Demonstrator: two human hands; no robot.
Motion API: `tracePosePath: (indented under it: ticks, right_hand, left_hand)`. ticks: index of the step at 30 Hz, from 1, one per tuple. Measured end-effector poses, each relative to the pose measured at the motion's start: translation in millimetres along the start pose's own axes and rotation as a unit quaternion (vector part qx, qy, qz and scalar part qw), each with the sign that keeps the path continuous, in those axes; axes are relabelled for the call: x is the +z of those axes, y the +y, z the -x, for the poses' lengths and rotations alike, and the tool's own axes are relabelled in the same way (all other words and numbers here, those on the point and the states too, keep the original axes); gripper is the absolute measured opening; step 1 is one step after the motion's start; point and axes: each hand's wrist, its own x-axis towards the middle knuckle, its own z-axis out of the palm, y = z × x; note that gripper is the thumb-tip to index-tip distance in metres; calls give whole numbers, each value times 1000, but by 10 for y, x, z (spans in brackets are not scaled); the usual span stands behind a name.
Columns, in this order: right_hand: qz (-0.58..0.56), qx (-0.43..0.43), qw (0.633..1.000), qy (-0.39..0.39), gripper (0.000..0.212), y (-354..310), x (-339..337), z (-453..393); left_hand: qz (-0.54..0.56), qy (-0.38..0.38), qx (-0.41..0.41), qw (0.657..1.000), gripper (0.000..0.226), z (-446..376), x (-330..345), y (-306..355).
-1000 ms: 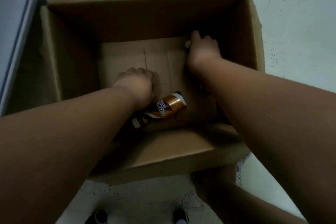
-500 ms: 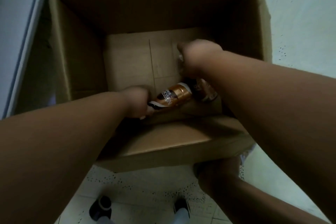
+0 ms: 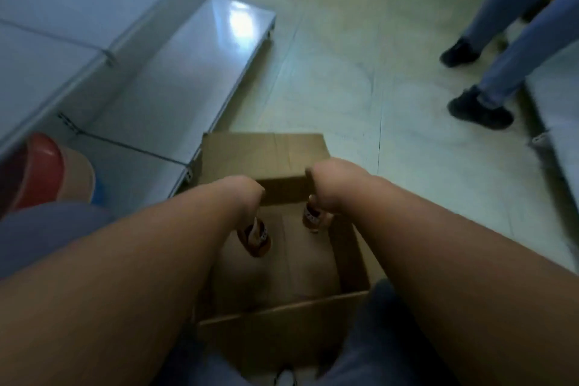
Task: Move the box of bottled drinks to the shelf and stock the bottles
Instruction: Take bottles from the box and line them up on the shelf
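Cardboard box (image 3: 266, 157) at lower centre of frame, on the floor (image 3: 360, 56). Left hand (image 3: 241, 194) and right hand (image 3: 329, 185) above the box opening, side by side, each gripping a bottle: left bottle (image 3: 255, 236), right bottle (image 3: 313, 219), both hanging inside the box. Shelf (image 3: 175, 72) runs from left of the box toward upper centre. Another person's legs (image 3: 517, 34) at upper right. Stacked bowls (image 3: 47, 172) at left edge.

Left hand (image 3: 242, 194), right hand (image 3: 327, 185); fingers curled
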Motion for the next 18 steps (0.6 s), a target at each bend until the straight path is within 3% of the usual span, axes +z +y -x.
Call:
tracePosePath:
  ticks: [8, 14, 18]
  right_hand:
    - [23, -18, 988, 154, 26, -321, -1286, 546]
    - [36, -64, 967, 243, 38, -923, -1982, 617]
    - [13, -108, 954, 280, 32, -1470, -2318, 386]
  left_hand:
    - [-51, 215, -3, 975, 31, 1095, -1266, -446]
    - [-33, 290, -50, 955, 32, 1715, -1699, -1149]
    - [-9, 318, -79, 945, 28, 2026, -1844, -1780]
